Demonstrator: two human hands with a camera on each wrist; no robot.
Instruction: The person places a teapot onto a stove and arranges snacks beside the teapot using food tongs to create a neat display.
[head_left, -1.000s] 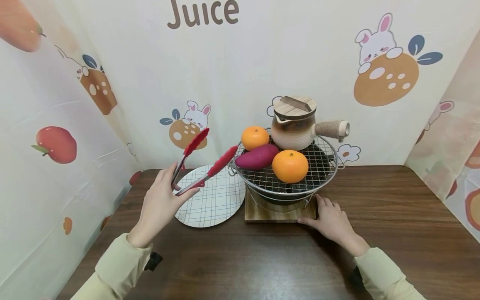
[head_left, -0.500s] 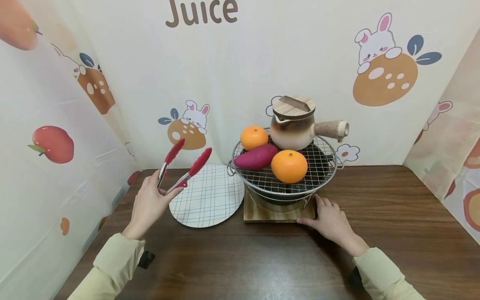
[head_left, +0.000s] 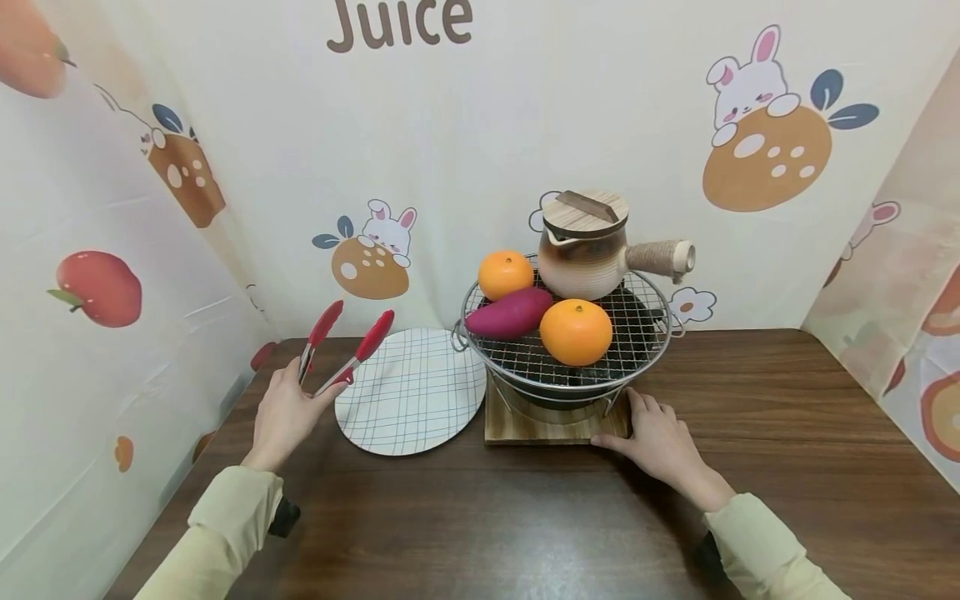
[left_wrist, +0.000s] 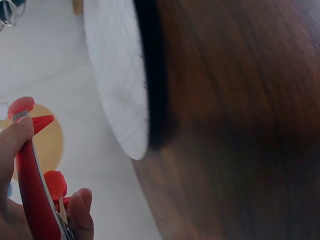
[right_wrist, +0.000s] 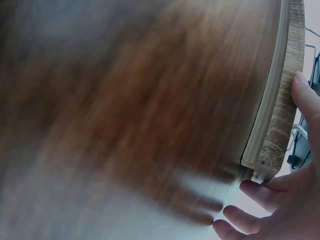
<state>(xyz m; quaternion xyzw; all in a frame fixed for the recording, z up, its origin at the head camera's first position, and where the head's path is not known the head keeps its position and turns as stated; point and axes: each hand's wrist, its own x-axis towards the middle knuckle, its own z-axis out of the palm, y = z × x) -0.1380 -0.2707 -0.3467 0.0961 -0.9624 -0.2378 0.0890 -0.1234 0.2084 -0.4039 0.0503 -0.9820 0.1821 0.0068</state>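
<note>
In the head view my left hand [head_left: 283,417] grips red-tipped metal tongs [head_left: 352,360] at the left edge of a round white checked plate [head_left: 412,392]. The tongs' arms are spread, with nothing between the tips. My right hand [head_left: 662,442] rests against the right front corner of a square wooden board [head_left: 536,432], its thumb at the front and fingers along the side. On the board stands a round grill [head_left: 622,358] with a wire mesh. It carries two oranges [head_left: 576,333], a purple sweet potato [head_left: 510,313] and a clay pot [head_left: 581,265] with a wooden lid.
The dark wooden table [head_left: 480,525] reaches back to a printed curtain [head_left: 480,125], which also closes off both sides. The pot's rope-wrapped handle [head_left: 651,258] sticks out rightward past the mesh. A wire loop handle [head_left: 459,337] juts toward the plate.
My left hand has drawn the tongs left and down, away from the grill, so they no longer reach over to its rim. My right hand stays at the board's corner.
</note>
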